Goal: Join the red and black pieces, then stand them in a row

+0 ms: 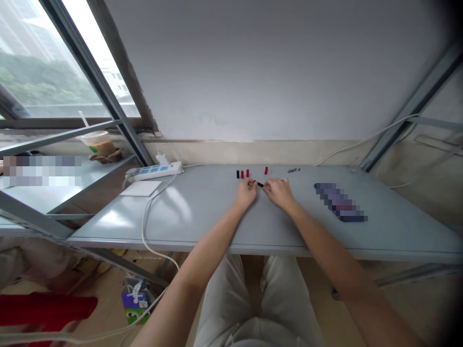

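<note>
Between both hands, just above the grey desk, is a slim black cylindrical piece (260, 184), tilted down to the right. My left hand (246, 192) pinches its left end, and my right hand (279, 191) closes its fingertips on the right end. My fingers cover both ends. Behind my left hand stand a small black cylinder (238, 174) and two red cylinders (247, 173). Another red cylinder (266, 170) is just beyond my right hand. Farther right lie several tiny dark pieces (293, 170), too small to name.
The grey desk (202, 212) runs along a wall. On its left are a white power strip (155, 170), a white flat square (141, 188) and a trailing cable (145, 217). A blurred-out phone-shaped object (340, 202) lies at the right. A drink cup (99, 143) stands on the neighbouring desk.
</note>
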`<action>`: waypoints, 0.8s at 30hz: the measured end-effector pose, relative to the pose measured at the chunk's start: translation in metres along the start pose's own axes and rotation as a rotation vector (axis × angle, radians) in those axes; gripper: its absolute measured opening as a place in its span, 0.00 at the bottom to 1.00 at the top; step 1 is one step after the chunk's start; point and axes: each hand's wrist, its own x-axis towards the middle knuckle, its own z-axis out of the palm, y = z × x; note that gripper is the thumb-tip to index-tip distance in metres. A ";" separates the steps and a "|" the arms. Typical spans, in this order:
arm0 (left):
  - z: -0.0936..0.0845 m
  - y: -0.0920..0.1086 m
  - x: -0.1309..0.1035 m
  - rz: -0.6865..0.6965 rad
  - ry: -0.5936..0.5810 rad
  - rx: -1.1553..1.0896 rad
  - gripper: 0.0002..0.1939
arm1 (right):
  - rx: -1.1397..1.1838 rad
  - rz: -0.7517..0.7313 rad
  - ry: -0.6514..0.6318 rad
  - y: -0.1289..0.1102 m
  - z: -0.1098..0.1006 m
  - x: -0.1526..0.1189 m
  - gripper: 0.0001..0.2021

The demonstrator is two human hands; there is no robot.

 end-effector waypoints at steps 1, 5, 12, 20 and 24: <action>0.000 0.000 0.000 -0.001 0.008 -0.007 0.04 | 0.001 0.002 -0.001 0.000 0.000 0.000 0.07; -0.001 0.001 -0.001 -0.034 0.030 -0.057 0.05 | 0.003 0.020 -0.004 0.000 0.001 0.000 0.06; 0.002 -0.005 0.002 -0.121 0.017 -0.187 0.04 | 0.037 0.034 -0.013 0.002 0.004 -0.002 0.07; 0.007 -0.012 0.005 -0.154 -0.026 -0.265 0.03 | 0.085 0.031 -0.043 0.003 0.004 -0.002 0.07; 0.008 -0.010 0.004 -0.151 -0.043 -0.274 0.02 | 0.082 0.040 -0.073 0.003 0.003 -0.002 0.07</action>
